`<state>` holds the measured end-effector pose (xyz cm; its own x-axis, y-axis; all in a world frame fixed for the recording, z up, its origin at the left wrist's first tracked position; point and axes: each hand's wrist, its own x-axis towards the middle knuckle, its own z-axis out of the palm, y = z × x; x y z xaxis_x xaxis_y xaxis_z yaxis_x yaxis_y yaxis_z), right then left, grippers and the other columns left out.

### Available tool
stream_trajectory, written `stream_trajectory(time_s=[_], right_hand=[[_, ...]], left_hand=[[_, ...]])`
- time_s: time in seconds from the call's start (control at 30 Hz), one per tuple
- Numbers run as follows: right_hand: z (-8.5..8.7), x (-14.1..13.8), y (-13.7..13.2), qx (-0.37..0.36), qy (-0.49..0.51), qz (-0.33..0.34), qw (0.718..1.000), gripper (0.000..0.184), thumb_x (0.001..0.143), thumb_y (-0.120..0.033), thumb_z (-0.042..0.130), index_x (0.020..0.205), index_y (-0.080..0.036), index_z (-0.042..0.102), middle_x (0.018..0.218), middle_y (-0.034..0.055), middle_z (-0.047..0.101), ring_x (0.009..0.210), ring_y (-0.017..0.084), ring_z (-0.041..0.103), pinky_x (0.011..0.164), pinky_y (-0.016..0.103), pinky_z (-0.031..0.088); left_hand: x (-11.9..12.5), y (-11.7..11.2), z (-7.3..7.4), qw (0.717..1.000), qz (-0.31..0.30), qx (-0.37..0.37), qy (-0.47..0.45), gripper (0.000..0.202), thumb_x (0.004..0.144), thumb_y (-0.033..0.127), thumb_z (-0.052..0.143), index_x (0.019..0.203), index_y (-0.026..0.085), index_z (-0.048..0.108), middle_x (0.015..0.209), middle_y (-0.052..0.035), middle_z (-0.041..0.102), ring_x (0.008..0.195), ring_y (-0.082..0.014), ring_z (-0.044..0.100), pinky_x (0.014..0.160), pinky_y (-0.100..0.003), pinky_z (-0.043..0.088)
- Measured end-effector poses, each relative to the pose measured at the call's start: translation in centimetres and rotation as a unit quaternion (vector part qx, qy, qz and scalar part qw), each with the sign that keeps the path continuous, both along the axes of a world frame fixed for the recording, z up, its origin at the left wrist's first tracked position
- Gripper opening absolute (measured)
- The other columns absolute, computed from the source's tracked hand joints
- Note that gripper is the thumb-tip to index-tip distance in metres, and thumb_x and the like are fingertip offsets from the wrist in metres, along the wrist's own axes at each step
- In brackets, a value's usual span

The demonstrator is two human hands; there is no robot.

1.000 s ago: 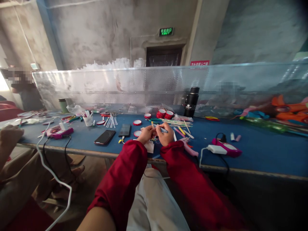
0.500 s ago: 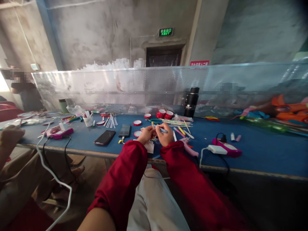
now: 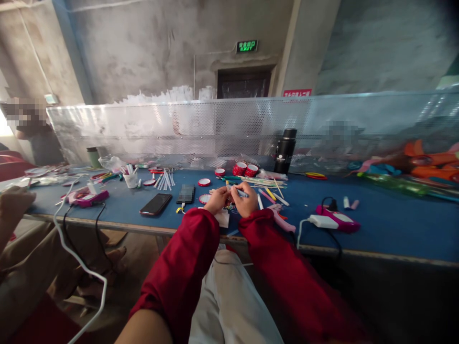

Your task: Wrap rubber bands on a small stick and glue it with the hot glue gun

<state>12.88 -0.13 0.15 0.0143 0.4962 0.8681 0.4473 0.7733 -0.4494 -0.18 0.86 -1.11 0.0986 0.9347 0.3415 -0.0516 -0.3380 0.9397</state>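
Observation:
Above the table's front part, my right hand (image 3: 247,203) is closed around a slim, pen-like blue-grey stick (image 3: 243,194). Its fingertips meet those of my left hand (image 3: 217,200), which is pinched closed. Something small with a yellowish tip (image 3: 227,184) shows between the two hands; I cannot make out its kind. Beneath my wrists lies a pale piece of paper (image 3: 223,218). Left of my left hand is a white-faced lid with a red rim (image 3: 204,198). A pink handled tool (image 3: 283,220) rests to the right of my right hand, near coloured sticks (image 3: 267,196).
Phone (image 3: 156,204), power bank (image 3: 185,194), white cup of sticks (image 3: 131,178) and red lids (image 3: 240,168) stand around. A black thermos (image 3: 286,152) is behind. Magenta power strips (image 3: 339,220) trail cords. A perforated screen (image 3: 161,126) backs the blue table (image 3: 394,224). A co-worker's hand (image 3: 16,203) is at left.
Both hands stay in nearly the same place, still together around the stick. The view has shifted very slightly.

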Motion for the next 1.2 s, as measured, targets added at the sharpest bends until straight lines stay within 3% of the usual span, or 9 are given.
stream_trajectory(time_s=[0.27, 1.2], right_hand=[[-0.23, -0.03, 0.37, 0.005, 0.024, -0.023, 0.999, 0.019, 0.09, -0.038, 0.059, 0.076, -0.025, 0.055, 0.069, 0.0015, 0.068, 0.068, 0.02, 0.064, 0.063, 0.031, 0.046], [-0.07, 0.03, 0.21, 0.0, 0.006, -0.011, 1.0, 0.019, 0.09, -0.038, 0.059, 0.076, -0.025, 0.055, 0.071, 0.0017, 0.069, 0.067, 0.02, 0.064, 0.062, 0.031, 0.045]], left_hand=[[0.02, -0.21, 0.12, 1.0, 0.006, -0.002, -0.007, 0.032, 0.089, 0.044, 0.063, 0.076, 0.016, 0.054, 0.057, 0.0041, 0.049, 0.045, -0.0062, 0.043, 0.045, -0.02, 0.03], [-0.06, -0.16, 0.06, 1.0, 0.001, 0.002, 0.002, 0.032, 0.091, 0.043, 0.06, 0.075, 0.017, 0.053, 0.056, 0.0042, 0.048, 0.044, -0.006, 0.043, 0.045, -0.02, 0.029]])
